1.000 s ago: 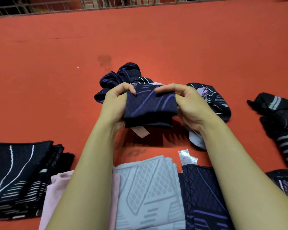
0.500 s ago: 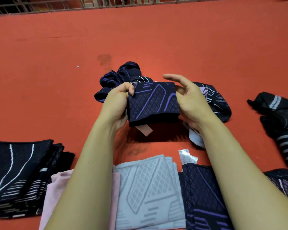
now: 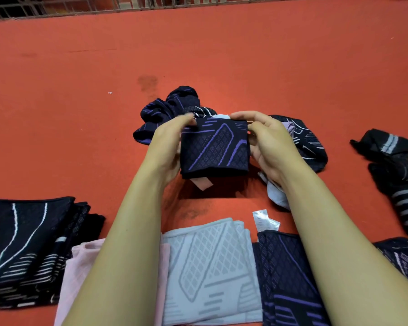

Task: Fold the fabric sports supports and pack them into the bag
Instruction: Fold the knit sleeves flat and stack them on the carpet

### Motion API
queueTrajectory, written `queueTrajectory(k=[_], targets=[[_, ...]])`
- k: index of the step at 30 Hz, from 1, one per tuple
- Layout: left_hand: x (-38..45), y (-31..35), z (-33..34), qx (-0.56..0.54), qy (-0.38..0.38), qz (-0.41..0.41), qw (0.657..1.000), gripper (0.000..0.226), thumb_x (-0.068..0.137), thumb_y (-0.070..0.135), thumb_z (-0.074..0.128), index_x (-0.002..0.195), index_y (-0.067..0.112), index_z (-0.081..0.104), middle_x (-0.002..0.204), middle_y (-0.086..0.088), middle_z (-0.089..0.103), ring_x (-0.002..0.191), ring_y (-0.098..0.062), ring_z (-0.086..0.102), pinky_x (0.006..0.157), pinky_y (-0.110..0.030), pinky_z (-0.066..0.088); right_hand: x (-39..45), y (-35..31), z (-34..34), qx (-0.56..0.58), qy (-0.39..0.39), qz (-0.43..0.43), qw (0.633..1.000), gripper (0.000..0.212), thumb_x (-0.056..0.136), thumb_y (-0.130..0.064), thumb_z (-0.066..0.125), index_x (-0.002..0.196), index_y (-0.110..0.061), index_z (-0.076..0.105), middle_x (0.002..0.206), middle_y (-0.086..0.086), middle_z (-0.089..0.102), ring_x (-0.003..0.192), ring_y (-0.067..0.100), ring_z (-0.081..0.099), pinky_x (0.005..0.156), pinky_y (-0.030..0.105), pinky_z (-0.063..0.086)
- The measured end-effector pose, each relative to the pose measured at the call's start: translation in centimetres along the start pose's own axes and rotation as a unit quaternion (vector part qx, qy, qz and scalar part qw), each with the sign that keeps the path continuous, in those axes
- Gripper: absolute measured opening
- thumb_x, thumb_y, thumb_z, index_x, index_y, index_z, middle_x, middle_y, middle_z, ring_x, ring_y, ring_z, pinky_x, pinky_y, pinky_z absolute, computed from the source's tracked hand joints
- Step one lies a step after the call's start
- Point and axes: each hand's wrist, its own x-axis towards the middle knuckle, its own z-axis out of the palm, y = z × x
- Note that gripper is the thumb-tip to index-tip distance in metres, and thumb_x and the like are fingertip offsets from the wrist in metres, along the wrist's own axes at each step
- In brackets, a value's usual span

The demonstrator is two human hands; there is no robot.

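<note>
Head view. Frame centre: a folded navy support with purple lines, held above the red table. Left hand grips its left edge, thumb at the upper left corner. Right hand pinches the upper right corner, fingers curled behind the right edge. Hands apart, one each side of the support. A pale tag hangs from its lower edge.

Behind the hands: a loose heap of navy supports, upper centre; a black support with white lines just right of the right hand.

Right edge: black striped supports, unfolded.

Lower frame, left to right: black stack; pink piece; grey stack; navy stack with a white label at its top. Forearms partly cover these.

Top edge: metal railing. No bag seen.
</note>
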Motion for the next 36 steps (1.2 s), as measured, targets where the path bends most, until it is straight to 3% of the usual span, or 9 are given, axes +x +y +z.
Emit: queueTrajectory(k=[2, 6, 13, 19, 22, 25, 27, 30, 36], targets=[[-0.1, -0.2, 0.1, 0.053, -0.005, 0.031, 0.998, 0.014, 0.101, 0.011, 0.063, 0.089, 0.016, 0.07, 0.093, -0.001, 0.071, 0.081, -0.012, 0.067, 0.072, -0.025, 0.053, 0.1, -0.1, 0.0, 0.035, 0.014, 0.014, 0.999, 0.037, 0.102, -0.001, 0.036, 0.113, -0.006, 0.071, 0.079, -0.002, 0.074, 0.072, 0.014, 0.069, 0.069, 0.031, 0.056], [0.0, -0.3, -0.1, 0.049, 0.019, 0.064, 0.997, 0.022, 0.1, -0.003, 0.061, 0.114, 0.013, 0.068, 0.095, 0.002, 0.075, 0.083, -0.007, 0.072, 0.074, -0.023, 0.057, 0.0, 0.3, 0.0, 0.005, -0.028, 0.064, 0.998, 0.036, 0.105, -0.032, 0.057, 0.128, -0.006, 0.066, 0.118, 0.013, 0.076, 0.101, 0.03, 0.071, 0.095, 0.049, 0.055], [0.3, -0.5, -0.4, -0.013, 0.029, 0.084, 0.996, 0.044, 0.097, -0.003, 0.066, 0.138, 0.011, 0.058, 0.096, 0.003, 0.08, 0.094, -0.013, 0.075, 0.086, -0.03, 0.061, -0.6, 1.2, 0.3, -0.08, -0.092, 0.029, 0.992, 0.025, 0.104, -0.019, 0.063, 0.127, -0.01, 0.066, 0.113, 0.014, 0.077, 0.112, 0.032, 0.073, 0.1, 0.056, 0.056], [0.5, -0.7, -0.8, 0.021, 0.022, -0.005, 1.0, 0.031, 0.096, 0.022, 0.076, 0.124, 0.012, 0.07, 0.106, 0.002, 0.077, 0.094, -0.014, 0.073, 0.072, -0.031, 0.058, -0.9, 0.7, 0.6, -0.101, -0.046, -0.036, 0.993, 0.015, 0.106, -0.03, 0.06, 0.119, -0.021, 0.061, 0.1, 0.01, 0.075, 0.094, 0.028, 0.075, 0.071, 0.055, 0.064], [0.1, -0.7, -0.7, 0.033, -0.034, -0.039, 0.998, 0.026, 0.096, 0.024, 0.075, 0.12, 0.013, 0.074, 0.111, -0.004, 0.077, 0.095, -0.019, 0.073, 0.074, -0.032, 0.059, -0.6, 0.7, 0.5, -0.147, -0.004, -0.089, 0.985, 0.015, 0.104, -0.034, 0.061, 0.114, -0.023, 0.065, 0.096, 0.003, 0.078, 0.089, 0.021, 0.075, 0.078, 0.045, 0.061], [0.0, -0.3, -0.7, -0.028, -0.077, -0.057, 0.995, 0.032, 0.097, 0.022, 0.073, 0.127, 0.014, 0.072, 0.126, -0.005, 0.075, 0.105, -0.018, 0.073, 0.092, -0.036, 0.061, -0.4, 0.6, 0.3, -0.125, 0.036, -0.099, 0.987, 0.028, 0.1, -0.046, 0.064, 0.11, -0.02, 0.07, 0.103, 0.007, 0.079, 0.099, 0.028, 0.075, 0.093, 0.057, 0.058], [-0.2, -0.5, -0.8, 0.034, -0.126, -0.059, 0.99, 0.031, 0.098, 0.02, 0.07, 0.129, 0.016, 0.071, 0.124, -0.002, 0.075, 0.104, -0.016, 0.071, 0.093, -0.035, 0.06, -0.4, 0.5, 0.2, -0.091, 0.041, -0.098, 0.99, 0.032, 0.102, -0.046, 0.062, 0.106, -0.016, 0.072, 0.105, 0.01, 0.078, 0.102, 0.033, 0.074, 0.096, 0.063, 0.055], [-0.5, -1.1, -1.3, 0.198, -0.168, -0.025, 0.966, 0.024, 0.1, 0.017, 0.069, 0.123, 0.017, 0.073, 0.123, 0.002, 0.075, 0.104, -0.012, 0.072, 0.089, -0.034, 0.06, -0.4, 0.3, 0.2, -0.072, 0.037, -0.094, 0.992, 0.03, 0.106, -0.037, 0.059, 0.112, -0.011, 0.072, 0.111, 0.015, 0.076, 0.109, 0.036, 0.072, 0.1, 0.062, 0.053], [-0.4, -0.7, -0.7, 0.145, -0.109, 0.092, 0.979, 0.024, 0.106, 0.009, 0.057, 0.128, 0.016, 0.066, 0.11, 0.006, 0.074, 0.09, -0.013, 0.07, 0.065, -0.028, 0.057, -0.4, -0.8, 0.3, 0.057, 0.028, -0.033, 0.997, 0.017, 0.106, -0.014, 0.051, 0.109, -0.013, 0.068, 0.097, 0.008, 0.072, 0.09, 0.021, 0.067, 0.076, 0.035, 0.057]])
